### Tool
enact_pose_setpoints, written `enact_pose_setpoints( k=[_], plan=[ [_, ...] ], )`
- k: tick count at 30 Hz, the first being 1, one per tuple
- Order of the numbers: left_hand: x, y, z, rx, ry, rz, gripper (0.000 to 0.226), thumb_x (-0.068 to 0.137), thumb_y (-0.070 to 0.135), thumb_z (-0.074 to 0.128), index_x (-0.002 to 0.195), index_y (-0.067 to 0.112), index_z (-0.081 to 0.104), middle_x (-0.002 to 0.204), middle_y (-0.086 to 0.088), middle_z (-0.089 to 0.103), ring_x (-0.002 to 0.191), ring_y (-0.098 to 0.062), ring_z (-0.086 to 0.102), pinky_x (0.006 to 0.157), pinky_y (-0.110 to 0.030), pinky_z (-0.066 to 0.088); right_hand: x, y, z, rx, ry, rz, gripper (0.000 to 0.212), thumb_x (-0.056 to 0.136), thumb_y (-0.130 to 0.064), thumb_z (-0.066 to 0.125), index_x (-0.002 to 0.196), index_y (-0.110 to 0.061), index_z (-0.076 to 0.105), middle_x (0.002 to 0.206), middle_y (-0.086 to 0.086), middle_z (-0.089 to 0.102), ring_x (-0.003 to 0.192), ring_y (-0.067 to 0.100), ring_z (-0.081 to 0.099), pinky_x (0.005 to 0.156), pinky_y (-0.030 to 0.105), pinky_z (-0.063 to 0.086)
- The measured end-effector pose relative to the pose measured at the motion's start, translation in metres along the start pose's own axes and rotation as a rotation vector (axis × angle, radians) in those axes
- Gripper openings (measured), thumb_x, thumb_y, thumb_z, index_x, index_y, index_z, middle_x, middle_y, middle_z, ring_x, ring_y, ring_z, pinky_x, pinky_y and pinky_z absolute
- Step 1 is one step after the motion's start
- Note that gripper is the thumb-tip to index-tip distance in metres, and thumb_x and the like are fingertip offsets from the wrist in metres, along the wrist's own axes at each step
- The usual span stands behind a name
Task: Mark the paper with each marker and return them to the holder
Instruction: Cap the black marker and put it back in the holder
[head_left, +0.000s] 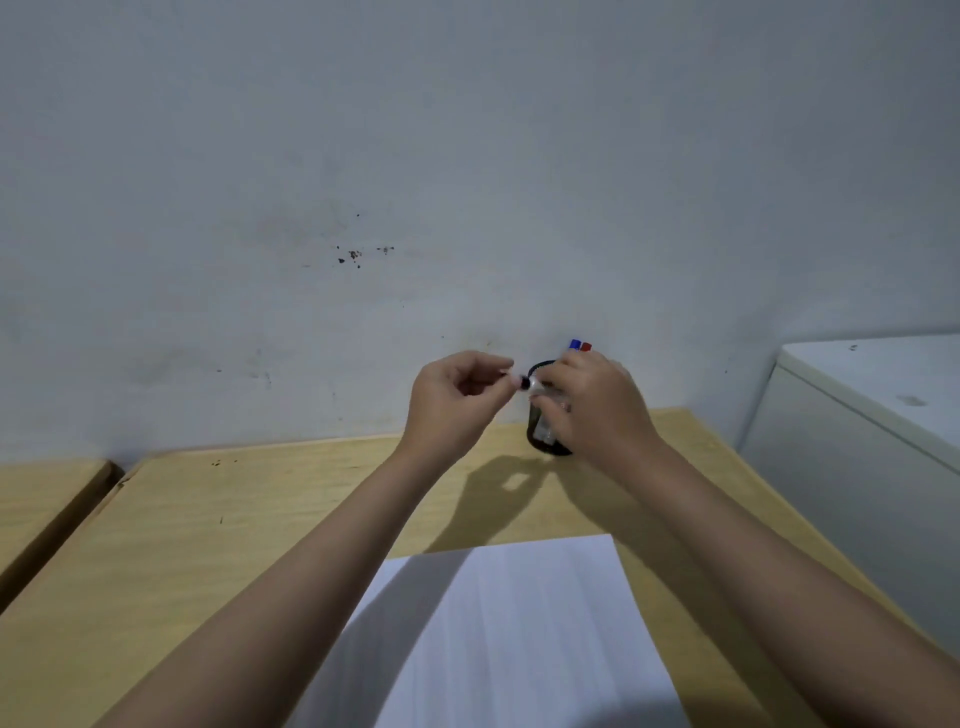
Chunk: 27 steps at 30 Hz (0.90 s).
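**Cap and marker meet above the holder**

Both hands are raised over the far side of the bench (218, 530), close to the wall. The right hand (587, 410) has its grip closed around a marker (540, 391) with a pale body and a dark tip, held almost level. The left hand (457, 400) pinches something small at its fingertips, just beside that tip; I think it is the cap, but it is too small to be sure. Behind the right hand stands the dark holder (535, 431), with a blue marker (574, 344) and a red marker (586, 346) upright inside. The white paper (519, 623) lies near the person and shows no mark that I can see. I judge this is the uncapping step. Next, the tip must come down to the paper.
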<state>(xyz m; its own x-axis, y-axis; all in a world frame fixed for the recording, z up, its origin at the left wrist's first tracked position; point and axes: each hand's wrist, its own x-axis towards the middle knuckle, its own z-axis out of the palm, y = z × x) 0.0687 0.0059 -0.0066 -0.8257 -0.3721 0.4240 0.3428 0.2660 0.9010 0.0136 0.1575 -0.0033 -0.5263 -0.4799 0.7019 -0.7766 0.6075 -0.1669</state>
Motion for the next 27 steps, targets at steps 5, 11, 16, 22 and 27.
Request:
enact_pose_setpoints(
  k=[5,11,16,22,27],
  plan=[
    [0.035,-0.013,0.031,0.183,0.029,0.032,0.032,0.075,0.040,0.072,0.102,0.022,0.068,0.101,0.007,0.069,0.093,-0.007,0.064,0.073,-0.017,0.047,0.043,0.053,-0.023,0.289,0.270,0.333,0.008,0.079,-0.012,0.073,0.081,-0.008,0.066,0.078,0.009,0.069,0.058,0.005,0.063,0.063,0.018,0.050],
    [0.056,-0.052,0.063,0.614,-0.106,0.047,0.046,0.078,0.044,0.067,0.115,0.016,0.063,0.120,-0.003,0.060,0.117,-0.023,0.049,0.088,-0.035,0.046,0.049,0.092,0.007,0.397,0.156,0.484,0.042,0.077,-0.005,0.070,0.109,-0.017,0.044,0.063,-0.003,0.060,0.056,0.004,0.060,0.047,0.008,0.040],
    [0.059,-0.071,0.072,0.703,-0.118,0.004,0.048,0.079,0.047,0.065,0.113,0.013,0.063,0.119,-0.005,0.059,0.112,-0.026,0.050,0.085,-0.040,0.049,0.040,0.105,0.036,0.297,-0.066,0.542,0.041,0.074,-0.010,0.075,0.103,-0.015,0.047,0.067,-0.003,0.058,0.062,0.014,0.059,0.048,0.021,0.043],
    [0.064,-0.078,0.071,0.588,-0.089,-0.039,0.055,0.072,0.047,0.072,0.114,0.012,0.064,0.116,-0.005,0.062,0.104,-0.021,0.058,0.083,-0.039,0.053,0.047,0.108,0.049,0.058,-0.138,0.594,0.040,0.081,-0.023,0.068,0.115,-0.008,0.056,0.110,0.014,0.056,0.098,0.031,0.059,0.079,0.041,0.050],
    [0.064,-0.079,0.071,0.570,-0.091,-0.060,0.056,0.071,0.047,0.073,0.114,0.014,0.064,0.116,-0.004,0.062,0.102,-0.021,0.059,0.082,-0.039,0.053,0.060,0.100,0.054,-0.072,-0.221,0.581,0.026,0.080,-0.025,0.061,0.102,-0.015,0.068,0.110,0.012,0.056,0.105,0.035,0.053,0.085,0.043,0.039]
  ],
)
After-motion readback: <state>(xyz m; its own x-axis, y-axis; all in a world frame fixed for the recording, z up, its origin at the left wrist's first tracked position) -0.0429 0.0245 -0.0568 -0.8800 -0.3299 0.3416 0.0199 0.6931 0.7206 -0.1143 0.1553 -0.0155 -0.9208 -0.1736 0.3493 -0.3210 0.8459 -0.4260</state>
